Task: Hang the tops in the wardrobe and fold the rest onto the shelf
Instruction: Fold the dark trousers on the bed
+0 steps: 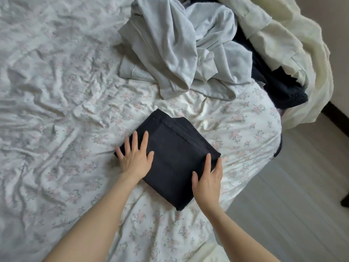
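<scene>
A black garment [173, 154] lies folded into a compact rectangle on the floral bedspread [241, 129]. My left hand [135, 156] presses flat on its left corner with the fingers spread and straight. My right hand [208, 180] rests on the folded garment's right edge, fingers straight and together. Behind it lies a heap of unfolded clothes: a light grey sweatshirt [170, 48], a dark navy garment [283, 87] and a cream fleece garment [279, 35].
The bed's rumpled sheet [47, 82] spreads to the left. The mattress edge runs down the right side, with pale wooden floor [294, 195] beyond it and a dark skirting board at the wall on the far right.
</scene>
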The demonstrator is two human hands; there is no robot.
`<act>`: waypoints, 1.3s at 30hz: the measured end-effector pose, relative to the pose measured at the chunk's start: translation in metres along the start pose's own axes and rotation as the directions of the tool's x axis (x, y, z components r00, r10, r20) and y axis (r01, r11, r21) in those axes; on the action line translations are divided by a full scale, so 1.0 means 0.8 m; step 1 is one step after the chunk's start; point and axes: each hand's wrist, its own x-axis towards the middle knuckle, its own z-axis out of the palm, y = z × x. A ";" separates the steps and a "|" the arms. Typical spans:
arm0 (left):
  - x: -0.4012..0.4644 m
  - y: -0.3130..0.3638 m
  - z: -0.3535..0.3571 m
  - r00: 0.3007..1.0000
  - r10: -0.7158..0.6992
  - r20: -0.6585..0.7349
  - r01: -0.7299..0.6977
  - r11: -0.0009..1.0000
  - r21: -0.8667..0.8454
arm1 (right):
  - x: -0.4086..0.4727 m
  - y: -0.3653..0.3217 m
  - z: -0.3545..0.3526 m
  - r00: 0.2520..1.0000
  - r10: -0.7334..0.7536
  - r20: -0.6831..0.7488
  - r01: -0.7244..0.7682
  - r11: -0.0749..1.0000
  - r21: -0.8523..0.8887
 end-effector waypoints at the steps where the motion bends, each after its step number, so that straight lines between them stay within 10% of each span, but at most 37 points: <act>1: 0.013 -0.001 -0.007 1.000 0.014 0.014 -0.013 1.000 -0.013 | -0.001 -0.004 0.003 0.998 0.056 0.000 -0.056 0.994 0.090; 9: 0.080 -0.018 -0.029 0.978 0.104 0.179 -0.039 0.942 -0.333 | 0.010 -0.031 0.028 0.949 0.311 0.055 -0.296 0.817 0.494; 19: 0.069 -0.005 -0.055 0.999 -0.014 0.044 0.032 0.895 -0.445 | 0.011 -0.037 0.018 0.920 0.390 -0.035 -0.278 0.714 0.643; 29: -0.028 0.028 -0.077 0.962 -0.084 -0.258 -0.041 0.895 -0.445 | 0.001 -0.114 -0.042 0.971 -0.126 -0.203 0.195 0.911 0.364; 39: -0.124 -0.030 -0.095 0.867 -0.336 -0.368 0.008 0.748 -0.664 | -0.057 -0.148 -0.065 0.878 -0.441 -0.185 0.478 0.833 0.279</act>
